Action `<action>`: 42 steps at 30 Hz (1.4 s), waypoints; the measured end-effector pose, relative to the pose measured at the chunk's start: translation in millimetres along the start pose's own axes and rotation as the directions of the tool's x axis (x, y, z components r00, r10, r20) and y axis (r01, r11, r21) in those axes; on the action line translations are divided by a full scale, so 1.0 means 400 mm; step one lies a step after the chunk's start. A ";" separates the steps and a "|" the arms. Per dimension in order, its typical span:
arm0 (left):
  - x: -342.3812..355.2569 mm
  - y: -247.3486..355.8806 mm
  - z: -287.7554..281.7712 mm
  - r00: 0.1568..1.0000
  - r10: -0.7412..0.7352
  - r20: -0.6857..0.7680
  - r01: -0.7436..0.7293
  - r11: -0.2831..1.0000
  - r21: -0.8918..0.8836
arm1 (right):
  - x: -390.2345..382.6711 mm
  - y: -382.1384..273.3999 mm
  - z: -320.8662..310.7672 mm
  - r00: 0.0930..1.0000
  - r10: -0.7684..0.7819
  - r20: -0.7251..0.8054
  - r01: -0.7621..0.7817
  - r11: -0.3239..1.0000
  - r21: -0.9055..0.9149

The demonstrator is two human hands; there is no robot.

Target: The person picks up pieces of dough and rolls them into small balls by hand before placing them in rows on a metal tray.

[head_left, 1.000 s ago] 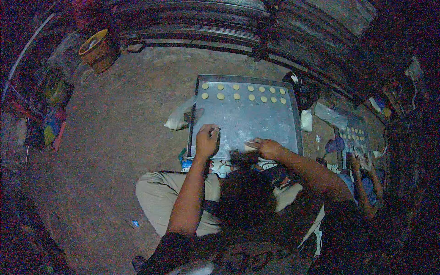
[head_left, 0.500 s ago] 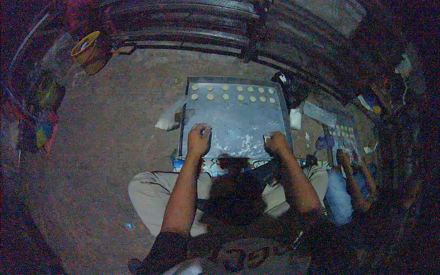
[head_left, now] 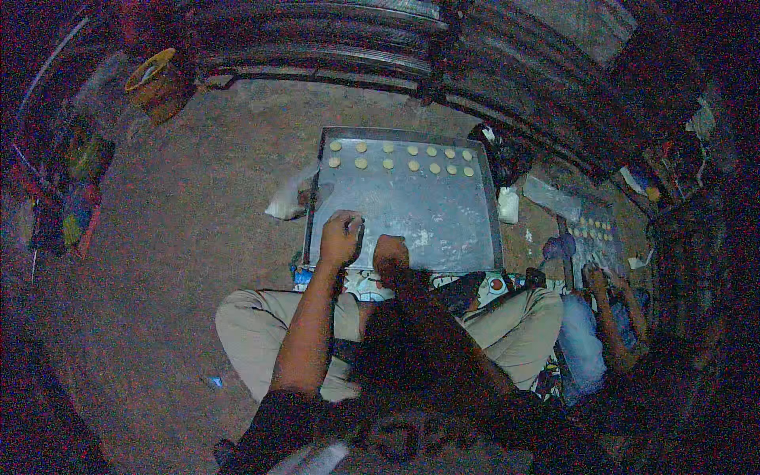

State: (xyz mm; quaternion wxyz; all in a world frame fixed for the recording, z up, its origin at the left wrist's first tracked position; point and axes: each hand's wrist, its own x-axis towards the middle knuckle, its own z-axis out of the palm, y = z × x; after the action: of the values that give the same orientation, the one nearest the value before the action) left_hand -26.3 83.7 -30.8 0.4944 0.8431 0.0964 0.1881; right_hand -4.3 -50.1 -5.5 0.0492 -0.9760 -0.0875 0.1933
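Dim brownish floor [head_left: 182,261] all around the tray [head_left: 404,194], with an orange-brown basket [head_left: 158,91] well beyond its far left corner. Along the tray's far side, 14 pale discs [head_left: 388,165] in 2 rows of 7, flat and apart from one another. Done, judging by this layout: just those 2 rows, clearly under half of the tray. Left, as a judgement: the larger stretch toward the tray's near edge, bearing patches of white powder [head_left: 423,236]. Over the tray's near left part, left hand [head_left: 341,237] with fingers curled toward the thumb; cannot tell if pinching anything. At the middle of the tray's near edge, right hand [head_left: 391,255], folded and shadowed; cannot tell if pinching a disc or merely pressed together. Well to the tray's right, a co-worker's hands [head_left: 595,279] at a second tray [head_left: 590,252], also bearing rows of discs.
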 end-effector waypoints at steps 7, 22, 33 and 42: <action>0.002 -0.011 -0.036 0.997 -0.057 -0.048 0.058 0.998 0.015 | 0.044 -0.047 0.046 0.975 -0.164 -0.149 0.169 0.985 0.020; -0.003 -0.004 -0.036 0.997 -0.011 -0.078 0.016 0.998 0.067 | 0.173 0.383 -0.056 0.904 -0.192 -0.381 0.254 0.960 0.119; -0.014 0.017 -0.041 0.992 0.029 -0.124 -0.043 0.993 -0.113 | 0.038 0.090 -0.045 0.592 -0.803 0.070 0.804 0.583 -0.121; -0.012 0.043 -0.020 0.987 0.076 -0.142 -0.072 0.997 0.036 | 0.132 0.181 -0.023 0.155 -0.983 0.093 0.986 0.161 0.051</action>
State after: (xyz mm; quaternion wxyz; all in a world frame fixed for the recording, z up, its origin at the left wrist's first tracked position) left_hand -34.5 80.0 -13.3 0.4659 0.8380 0.1032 0.2647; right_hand 58.4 -111.5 -25.9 0.1475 -0.6755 -0.7034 0.1648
